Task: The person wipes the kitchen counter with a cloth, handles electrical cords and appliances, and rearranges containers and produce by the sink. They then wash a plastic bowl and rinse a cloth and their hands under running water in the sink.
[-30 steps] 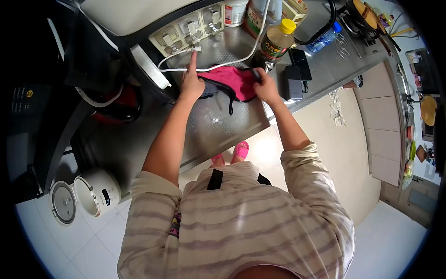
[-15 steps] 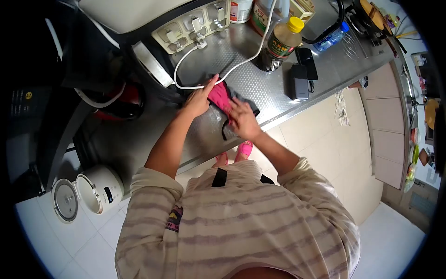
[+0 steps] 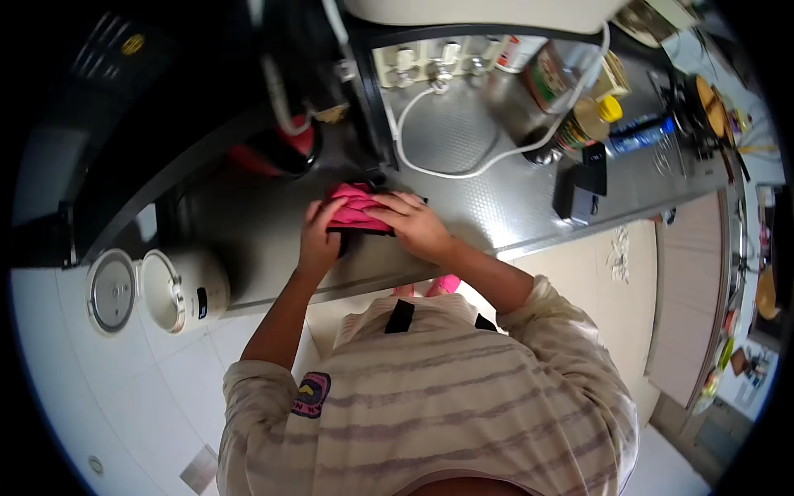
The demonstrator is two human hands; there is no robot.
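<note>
Metal counter (image 3: 451, 132) is running across the view, its front edge facing the person. White rice cooker (image 3: 208, 277) is standing lid open beyond the counter's left end. Red-and-black appliance (image 3: 277, 149) is sitting behind the hands, partly in shadow. Yellow-capped bottle (image 3: 583, 124) is standing farther right, near a looping white cable (image 3: 465, 176). Right hand (image 3: 422, 231) is holding the cloth's right side, fingers over the top, thumb unclear. Left hand (image 3: 318, 236) is gripping the left edge. Pink cloth (image 3: 357, 211) is bunching between both hands, over the counter.
</note>
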